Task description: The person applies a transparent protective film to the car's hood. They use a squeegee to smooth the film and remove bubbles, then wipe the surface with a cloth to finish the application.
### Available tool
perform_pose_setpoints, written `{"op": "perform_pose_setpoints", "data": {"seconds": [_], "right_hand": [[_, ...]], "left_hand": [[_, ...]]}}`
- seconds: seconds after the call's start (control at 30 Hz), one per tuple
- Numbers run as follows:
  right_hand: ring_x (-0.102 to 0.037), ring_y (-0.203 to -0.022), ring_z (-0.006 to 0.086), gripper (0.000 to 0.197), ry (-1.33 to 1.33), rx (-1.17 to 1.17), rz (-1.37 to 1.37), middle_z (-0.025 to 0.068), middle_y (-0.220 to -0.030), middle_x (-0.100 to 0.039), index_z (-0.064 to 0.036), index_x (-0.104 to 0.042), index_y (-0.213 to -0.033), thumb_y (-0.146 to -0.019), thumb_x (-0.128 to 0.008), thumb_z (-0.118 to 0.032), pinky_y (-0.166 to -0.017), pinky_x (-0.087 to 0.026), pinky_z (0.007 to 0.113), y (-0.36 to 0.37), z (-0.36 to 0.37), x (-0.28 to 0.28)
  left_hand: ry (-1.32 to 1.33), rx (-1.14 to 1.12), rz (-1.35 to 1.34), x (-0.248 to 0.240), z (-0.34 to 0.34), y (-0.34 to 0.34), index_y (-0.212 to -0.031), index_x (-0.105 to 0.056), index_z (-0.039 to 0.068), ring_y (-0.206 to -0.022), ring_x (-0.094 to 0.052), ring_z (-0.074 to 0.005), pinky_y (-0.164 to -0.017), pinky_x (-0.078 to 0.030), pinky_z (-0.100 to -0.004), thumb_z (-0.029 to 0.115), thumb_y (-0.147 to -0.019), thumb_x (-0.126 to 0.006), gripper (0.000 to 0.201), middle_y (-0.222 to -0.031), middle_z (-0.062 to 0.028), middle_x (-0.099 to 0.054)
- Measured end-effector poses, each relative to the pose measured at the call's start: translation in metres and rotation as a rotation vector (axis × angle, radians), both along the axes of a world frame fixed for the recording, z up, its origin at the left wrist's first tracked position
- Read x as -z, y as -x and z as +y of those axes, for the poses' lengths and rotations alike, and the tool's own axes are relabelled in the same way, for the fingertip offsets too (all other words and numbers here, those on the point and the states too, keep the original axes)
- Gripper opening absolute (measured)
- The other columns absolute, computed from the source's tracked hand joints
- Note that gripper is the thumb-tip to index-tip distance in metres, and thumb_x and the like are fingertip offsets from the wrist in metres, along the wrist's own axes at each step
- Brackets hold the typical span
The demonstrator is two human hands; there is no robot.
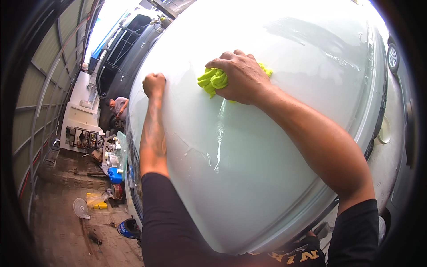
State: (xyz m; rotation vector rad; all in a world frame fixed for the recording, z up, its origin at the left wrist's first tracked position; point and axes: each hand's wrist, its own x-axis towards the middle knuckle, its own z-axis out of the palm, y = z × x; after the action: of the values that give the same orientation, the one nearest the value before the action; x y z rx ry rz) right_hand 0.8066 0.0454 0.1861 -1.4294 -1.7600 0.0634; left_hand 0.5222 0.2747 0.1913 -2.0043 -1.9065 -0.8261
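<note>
My right hand (242,78) is closed round a bunched yellow-green cloth (212,81), pressing it on a glossy white car panel (249,178). Folds of the cloth stick out on both sides of the fingers. Below the cloth a wet streak (219,133) runs down the panel, and more wet marks lie to its left and at the far right. My left hand (154,85) is a closed fist resting near the panel's left edge, with nothing visible in it. Its fingertips are curled out of sight.
Left of the panel, a person (119,107) crouches by a dark vehicle (124,58). A blue jug (115,175), a fan (81,208) and a blue helmet-like object (129,228) stand on the paved floor. Another vehicle's wheel (392,57) shows at the right, above a pale round bucket (384,130).
</note>
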Motion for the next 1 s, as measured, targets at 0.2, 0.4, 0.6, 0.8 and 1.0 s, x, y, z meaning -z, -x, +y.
{"op": "perform_pose_setpoints", "data": {"seconds": [0.2,0.4,0.6,0.8,1.0], "right_hand": [[-0.062,-0.112,0.0274,0.049,0.062,0.085,-0.028,0.0059,-0.115,-0.070,-0.0159,-0.072,-0.119,-0.072,-0.083,-0.024,-0.098,-0.048,0.043,-0.012,-0.001,0.003],[-0.062,-0.114,0.0272,0.048,0.039,0.006,0.004,0.0077,-0.116,-0.071,-0.0147,-0.072,-0.118,-0.072,-0.083,-0.024,-0.099,-0.048,0.043,0.005,-0.002,-0.005],[-0.062,-0.113,0.0277,0.047,0.063,0.021,0.000,0.0076,-0.115,-0.071,-0.0152,-0.072,-0.117,-0.073,-0.083,-0.026,-0.100,-0.047,0.043,-0.001,-0.001,-0.002],[-0.062,-0.113,0.0273,0.047,0.091,0.084,-0.045,0.0059,-0.117,-0.070,-0.0151,-0.071,-0.118,-0.074,-0.082,-0.026,-0.098,-0.048,0.043,-0.012,-0.005,-0.003],[-0.061,-0.113,0.0268,0.049,0.010,0.007,-0.016,0.0089,-0.111,-0.069,-0.0139,-0.070,-0.120,-0.073,-0.079,-0.025,-0.097,-0.047,0.043,0.001,0.001,-0.001]], "left_hand": [[-0.010,0.481,-0.082,0.022,-0.181,-0.017,-0.060,-0.043,-0.002,-0.051,-0.049,-0.0333,-0.055,-0.042,-0.0458,0.011,-0.081,-0.061,0.031,-0.056,-0.0181,-0.048],[-0.089,0.114,0.023,0.002,-0.018,0.012,-0.070,-0.067,-0.002,-0.071,-0.068,-0.0437,-0.066,-0.051,-0.0504,0.026,-0.082,-0.058,0.032,-0.074,-0.0287,-0.066],[-0.081,0.210,0.035,0.012,-0.067,-0.011,-0.068,-0.064,-0.003,-0.067,-0.067,-0.0413,-0.064,-0.051,-0.0497,0.024,-0.081,-0.059,0.030,-0.071,-0.0271,-0.065],[-0.071,0.382,0.001,0.014,-0.144,-0.043,-0.066,-0.062,-0.003,-0.062,-0.065,-0.0413,-0.064,-0.052,-0.0475,0.017,-0.081,-0.059,0.026,-0.067,-0.0258,-0.064],[-0.007,0.037,-0.022,-0.007,-0.018,-0.022,-0.074,-0.073,-0.002,-0.073,-0.070,-0.0440,-0.071,-0.055,-0.0489,0.025,-0.077,-0.059,0.031,-0.075,-0.0280,-0.069]]}}
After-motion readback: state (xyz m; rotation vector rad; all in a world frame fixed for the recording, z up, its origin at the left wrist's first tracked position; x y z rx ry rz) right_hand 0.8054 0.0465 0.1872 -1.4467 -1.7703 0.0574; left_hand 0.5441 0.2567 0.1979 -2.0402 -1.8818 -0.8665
